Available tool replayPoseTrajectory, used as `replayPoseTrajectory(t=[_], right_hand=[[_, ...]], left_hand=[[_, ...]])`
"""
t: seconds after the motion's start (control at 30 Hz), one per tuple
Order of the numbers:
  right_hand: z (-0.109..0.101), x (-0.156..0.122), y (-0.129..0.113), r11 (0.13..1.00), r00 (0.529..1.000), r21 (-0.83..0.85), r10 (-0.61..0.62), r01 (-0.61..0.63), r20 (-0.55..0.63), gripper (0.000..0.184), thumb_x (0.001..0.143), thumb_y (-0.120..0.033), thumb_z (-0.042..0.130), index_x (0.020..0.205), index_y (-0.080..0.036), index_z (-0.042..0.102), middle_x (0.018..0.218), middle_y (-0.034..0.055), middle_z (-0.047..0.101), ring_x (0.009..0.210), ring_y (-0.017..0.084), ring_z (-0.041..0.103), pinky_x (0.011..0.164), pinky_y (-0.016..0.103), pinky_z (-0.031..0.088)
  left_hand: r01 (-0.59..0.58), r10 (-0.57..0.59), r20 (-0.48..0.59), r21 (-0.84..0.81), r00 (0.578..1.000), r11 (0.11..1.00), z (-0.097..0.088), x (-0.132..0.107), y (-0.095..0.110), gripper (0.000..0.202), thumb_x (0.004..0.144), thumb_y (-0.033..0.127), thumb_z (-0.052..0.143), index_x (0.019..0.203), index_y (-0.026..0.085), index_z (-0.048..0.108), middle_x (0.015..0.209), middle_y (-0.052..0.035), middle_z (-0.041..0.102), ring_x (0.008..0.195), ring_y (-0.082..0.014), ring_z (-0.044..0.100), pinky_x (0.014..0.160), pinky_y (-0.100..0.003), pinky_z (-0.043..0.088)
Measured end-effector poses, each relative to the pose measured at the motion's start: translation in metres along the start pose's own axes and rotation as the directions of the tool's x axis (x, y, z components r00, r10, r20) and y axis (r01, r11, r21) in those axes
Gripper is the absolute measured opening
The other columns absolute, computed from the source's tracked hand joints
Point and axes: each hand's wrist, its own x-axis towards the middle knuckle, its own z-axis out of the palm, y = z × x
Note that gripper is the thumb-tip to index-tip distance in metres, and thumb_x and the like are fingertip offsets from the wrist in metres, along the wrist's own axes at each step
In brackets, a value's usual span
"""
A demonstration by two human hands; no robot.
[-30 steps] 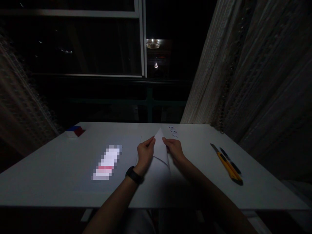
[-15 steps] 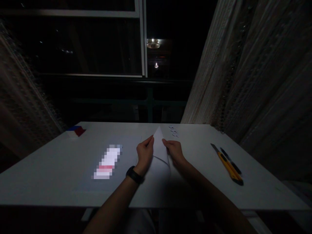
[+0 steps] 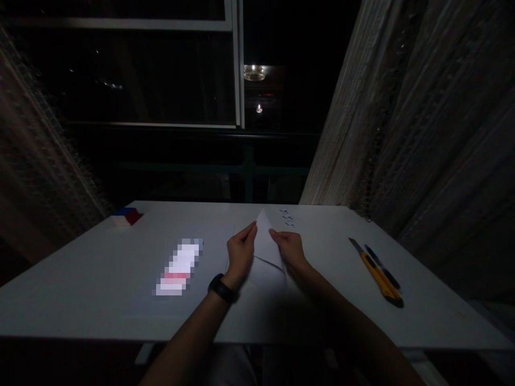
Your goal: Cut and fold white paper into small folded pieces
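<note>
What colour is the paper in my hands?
The paper is white, seen in the head view.

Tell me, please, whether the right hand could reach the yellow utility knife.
Probably yes: the yellow utility knife lies off to its right, with the pen beyond, but the right hand is pinching the folded paper.

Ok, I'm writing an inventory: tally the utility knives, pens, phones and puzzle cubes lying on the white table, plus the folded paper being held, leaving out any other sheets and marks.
Utility knife: 1
Pen: 1
Phone, screen blurred: 1
Puzzle cube: 1
Folded paper, in left hand and right hand: 1
Total: 5
</note>
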Motion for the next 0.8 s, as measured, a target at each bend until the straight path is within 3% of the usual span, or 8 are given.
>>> replayPoseTrajectory(t=[0.23,0.8], right_hand=[[-0.0012,0.0025,0.0032,0.998,0.996,0.060,0.003,-0.008,0.087,0.039,0.057,-0.050,0.067,0.053,-0.012,0.063,0.049,0.0017,0.059,0.045,0.011,0.048,0.046,0.024,0.035],[0.0015,-0.0005,0.0029,0.997,0.993,0.065,-0.039,0.032,0.110,0.042,0.058,-0.053,0.067,0.056,-0.012,0.063,0.052,0.0033,0.061,0.048,0.013,0.050,0.047,0.024,0.037]], left_hand=[[0.000,0.000,-0.021,0.017,1.000,1.000,0.0000,0.0008,-0.0016,0.034,0.076,0.037,0.059,0.102,0.016,0.066,0.105,-0.0085,0.065,0.098,-0.0222,0.060,0.088,-0.035,0.045],[0.010,-0.012,-0.043,-0.041,0.999,0.999,-0.0003,0.0012,0.0003,0.034,0.077,0.036,0.058,0.103,0.016,0.066,0.102,-0.0085,0.067,0.093,-0.0218,0.062,0.082,-0.033,0.048]])
